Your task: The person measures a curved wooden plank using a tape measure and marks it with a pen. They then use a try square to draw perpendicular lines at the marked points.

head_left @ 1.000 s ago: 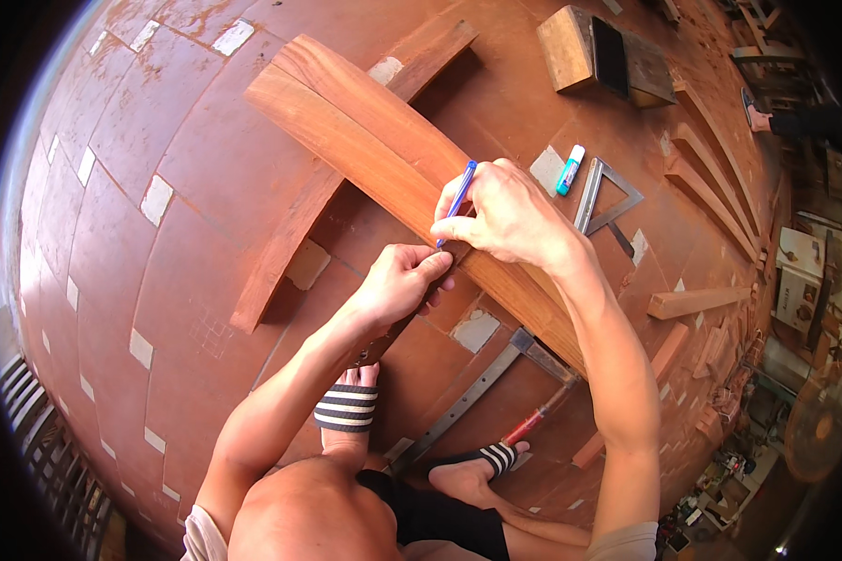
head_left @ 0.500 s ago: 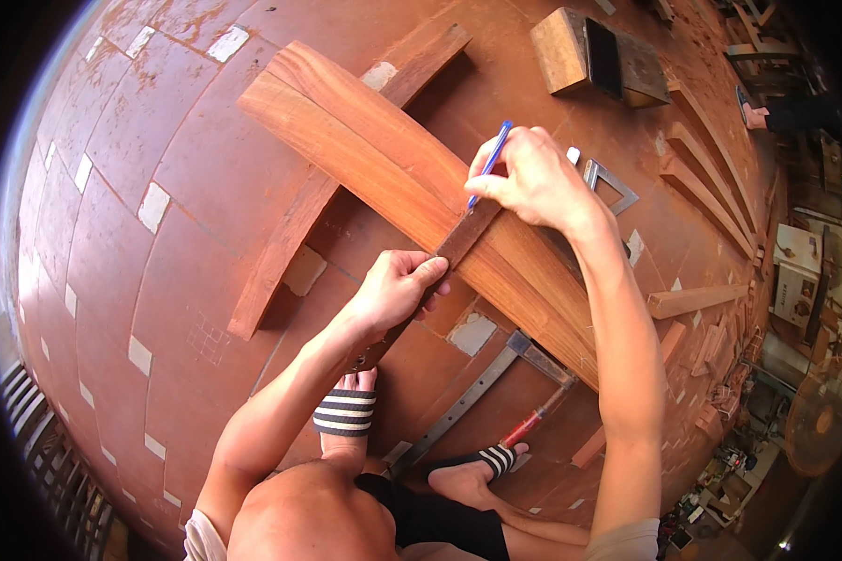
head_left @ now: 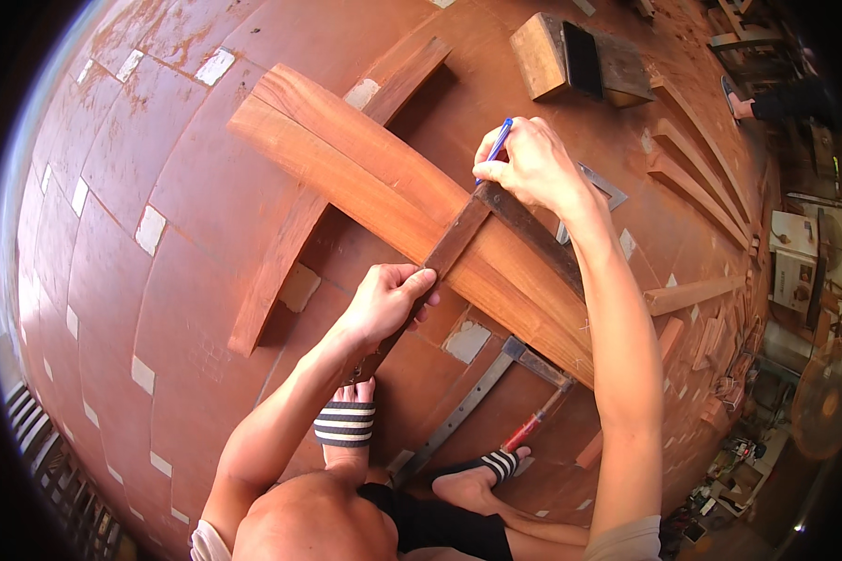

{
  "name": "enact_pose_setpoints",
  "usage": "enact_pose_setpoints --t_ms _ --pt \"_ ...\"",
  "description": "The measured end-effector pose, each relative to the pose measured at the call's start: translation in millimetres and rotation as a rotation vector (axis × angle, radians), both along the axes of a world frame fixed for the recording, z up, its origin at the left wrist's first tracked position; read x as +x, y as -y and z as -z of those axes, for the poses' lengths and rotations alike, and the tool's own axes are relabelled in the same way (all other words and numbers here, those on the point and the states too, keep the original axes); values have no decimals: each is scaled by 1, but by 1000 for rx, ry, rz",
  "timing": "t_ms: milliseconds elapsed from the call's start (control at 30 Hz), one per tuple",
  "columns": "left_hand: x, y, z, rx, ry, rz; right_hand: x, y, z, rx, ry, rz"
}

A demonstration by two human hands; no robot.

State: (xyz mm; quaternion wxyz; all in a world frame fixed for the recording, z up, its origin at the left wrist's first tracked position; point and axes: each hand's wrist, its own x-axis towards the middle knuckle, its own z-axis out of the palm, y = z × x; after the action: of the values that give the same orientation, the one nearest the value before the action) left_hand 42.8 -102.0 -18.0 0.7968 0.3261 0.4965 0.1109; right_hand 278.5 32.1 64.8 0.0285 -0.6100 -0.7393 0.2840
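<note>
A dark brown, flat, L-shaped metal square (head_left: 458, 234) is pinched at its near leg by the left hand (head_left: 390, 301), the thumb pressed on top and the fingers curled beneath; the left forearm is extended from the lower left. A slim blue pen (head_left: 501, 140) is gripped between the thumb and fingers of the right hand (head_left: 536, 168), which is held over the far side with the wrist bent. The pen's tip is held at the square's outer corner; whether wood is touched cannot be told. The square's near leg is laid across two long, smooth, reddish-brown wooden boards (head_left: 365, 168), placed side by side, their grain streaked lengthwise. The boards are supported crosswise by a rough, square-edged reddish timber (head_left: 273, 280) on matt terracotta tiles (head_left: 196, 290) inset with pale, chipped pieces.
</note>
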Motion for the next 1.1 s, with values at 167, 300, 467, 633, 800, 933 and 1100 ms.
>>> enact_pose_setpoints --t_ms 167,300,467,633,800,933,1100 --pt "4 1 -7 83 -13 -20 15 22 -28 118 -119 97" --pt "20 11 -42 236 -52 -32 39 84 -95 131 -219 98" --pt "84 21 -118 304 443 -127 54 207 -166 -68 -149 205" --pt "177 47 -182 611 745 189 65 319 -143 127 -465 408" --pt "238 97 -196 819 533 482 51 398 -97 474 -719 887" --pt "261 81 -186 1214 121 966 83 453 -48 552 -879 1045" --pt "340 23 -153 2149 47 790 115 504 -8 205 -1428 1117"
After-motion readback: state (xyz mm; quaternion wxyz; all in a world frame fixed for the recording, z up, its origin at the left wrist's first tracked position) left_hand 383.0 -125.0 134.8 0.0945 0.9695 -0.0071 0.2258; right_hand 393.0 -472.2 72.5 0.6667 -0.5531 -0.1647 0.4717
